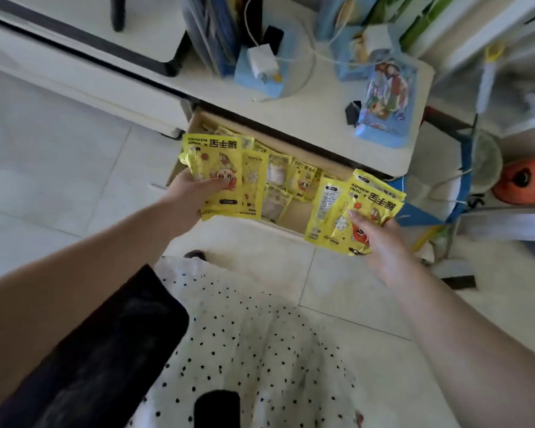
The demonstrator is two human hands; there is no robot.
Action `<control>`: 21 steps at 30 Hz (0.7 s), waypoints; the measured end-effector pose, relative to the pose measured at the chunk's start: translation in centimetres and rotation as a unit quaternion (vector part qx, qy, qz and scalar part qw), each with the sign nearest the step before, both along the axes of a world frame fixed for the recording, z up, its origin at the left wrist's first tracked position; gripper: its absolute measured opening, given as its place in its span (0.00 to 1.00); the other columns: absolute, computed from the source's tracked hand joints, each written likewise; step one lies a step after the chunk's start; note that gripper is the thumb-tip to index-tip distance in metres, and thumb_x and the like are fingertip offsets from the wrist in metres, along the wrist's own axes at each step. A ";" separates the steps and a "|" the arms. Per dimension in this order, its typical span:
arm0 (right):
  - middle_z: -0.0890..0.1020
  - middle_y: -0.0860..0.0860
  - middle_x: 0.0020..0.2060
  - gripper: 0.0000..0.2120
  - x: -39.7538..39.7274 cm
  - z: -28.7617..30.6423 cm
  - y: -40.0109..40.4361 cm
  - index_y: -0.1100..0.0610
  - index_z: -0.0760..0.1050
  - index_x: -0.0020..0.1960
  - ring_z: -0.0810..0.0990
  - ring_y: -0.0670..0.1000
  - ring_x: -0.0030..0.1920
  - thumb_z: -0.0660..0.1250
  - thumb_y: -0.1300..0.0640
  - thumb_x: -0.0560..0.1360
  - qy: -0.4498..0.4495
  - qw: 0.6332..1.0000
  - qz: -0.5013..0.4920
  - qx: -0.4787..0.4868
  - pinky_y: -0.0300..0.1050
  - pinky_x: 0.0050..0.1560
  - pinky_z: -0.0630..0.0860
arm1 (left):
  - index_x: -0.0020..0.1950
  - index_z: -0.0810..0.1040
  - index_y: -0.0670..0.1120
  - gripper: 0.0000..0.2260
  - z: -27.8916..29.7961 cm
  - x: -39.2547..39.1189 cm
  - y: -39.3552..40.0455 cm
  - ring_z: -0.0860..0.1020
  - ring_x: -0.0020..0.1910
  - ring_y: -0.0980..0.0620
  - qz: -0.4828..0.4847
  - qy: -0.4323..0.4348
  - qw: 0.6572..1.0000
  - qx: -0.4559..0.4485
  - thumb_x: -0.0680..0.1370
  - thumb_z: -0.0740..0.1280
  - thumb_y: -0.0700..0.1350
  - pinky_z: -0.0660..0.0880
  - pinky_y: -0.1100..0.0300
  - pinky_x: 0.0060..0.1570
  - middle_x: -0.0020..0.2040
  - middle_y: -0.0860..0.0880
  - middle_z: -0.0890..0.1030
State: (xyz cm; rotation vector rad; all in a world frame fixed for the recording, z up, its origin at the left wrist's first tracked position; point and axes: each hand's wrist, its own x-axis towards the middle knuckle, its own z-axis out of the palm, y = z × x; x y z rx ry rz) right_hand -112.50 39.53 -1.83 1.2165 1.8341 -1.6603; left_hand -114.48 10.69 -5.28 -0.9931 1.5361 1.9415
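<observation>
- The left hand (195, 196) gripped a fanned bundle of yellow hand-warmer pouches (220, 159), the thumb curled across the front of the top pouch and the fingers hidden beneath.
- The right hand (380, 239) pinched a second bundle of the same pouches (346, 208), with the thumb pressed on the printed face and the fingers curled behind.
- Both bundles hung over an open drawer (291, 227) pulled out from under the tabletop (315, 125). The left bundle was over the drawer's left end, and the right bundle was over its near right corner, partly overhanging the front edge.
- The left bundle's long axis ran almost straight away from the person, heading at the far end. The right bundle was tilted, its long axis slanting from near left to far right.
- More loose pouches (303, 177) lay jumbled in the drawer between and beyond the two hands, so the store sat below and forward of both.
- A bare strip of drawer bottom (300, 211) showed just left of the right bundle. That hand looked the nearer to it, should a bundle go down there, and the tilted bundle would probably need squaring to the drawer first.
- On the tabletop stood a white charger (260, 58) with its cable and a blue printed bag (386, 100).
- A polka-dot garment (244, 350) covered the person's lap above the tiled floor (74, 168).
</observation>
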 end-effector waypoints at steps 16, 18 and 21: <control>0.82 0.54 0.53 0.25 -5.5 -27.4 1.8 0.54 0.74 0.56 0.81 0.56 0.54 0.80 0.56 0.62 -0.026 0.998 0.017 -0.057 0.61 0.57 0.76 | 0.66 0.65 0.39 0.31 -23.7 -8.0 6.8 0.78 0.46 0.48 -0.148 -0.066 0.984 -0.072 0.69 0.76 0.43 0.77 0.61 0.27 0.54 0.44 0.77; 0.81 0.55 0.56 0.48 -5.7 -29.5 2.5 0.56 0.71 0.63 0.81 0.58 0.55 0.84 0.46 0.47 -0.051 0.997 0.047 -0.035 0.65 0.57 0.76 | 0.68 0.65 0.39 0.33 -24.4 -7.4 7.5 0.78 0.43 0.50 -0.161 -0.094 0.979 -0.083 0.69 0.76 0.42 0.75 0.63 0.23 0.52 0.45 0.77; 0.82 0.55 0.53 0.38 -6.0 -29.7 2.5 0.58 0.72 0.60 0.82 0.56 0.52 0.83 0.50 0.55 -0.085 0.995 0.051 -0.032 0.62 0.55 0.77 | 0.67 0.63 0.40 0.32 -25.6 -7.0 8.6 0.76 0.38 0.51 -0.161 -0.120 0.975 -0.091 0.69 0.76 0.39 0.78 0.58 0.25 0.44 0.45 0.74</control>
